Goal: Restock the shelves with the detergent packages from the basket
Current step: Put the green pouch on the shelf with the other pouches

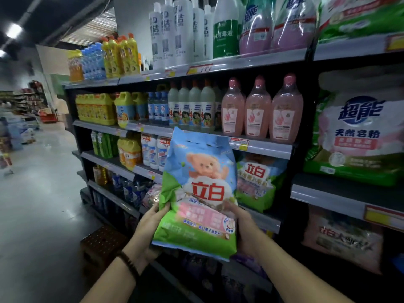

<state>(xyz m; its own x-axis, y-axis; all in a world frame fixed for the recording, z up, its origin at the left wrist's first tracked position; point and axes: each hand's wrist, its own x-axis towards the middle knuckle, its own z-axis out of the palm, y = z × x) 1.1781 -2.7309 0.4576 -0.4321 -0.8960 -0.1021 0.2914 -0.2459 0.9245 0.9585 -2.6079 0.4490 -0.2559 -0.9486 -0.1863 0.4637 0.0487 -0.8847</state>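
both hands grip the upright detergent package (197, 191), left hand (150, 224) and right hand (242, 228) at its lower edges.

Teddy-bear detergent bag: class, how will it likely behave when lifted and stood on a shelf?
The detergent bag probably flexes, not stiff: its film is creased and its top bends. Likely fairly heavy: the left hand and right hand both grip its lower part. It may slump when stood; the similar shelved bag looks rumpled.
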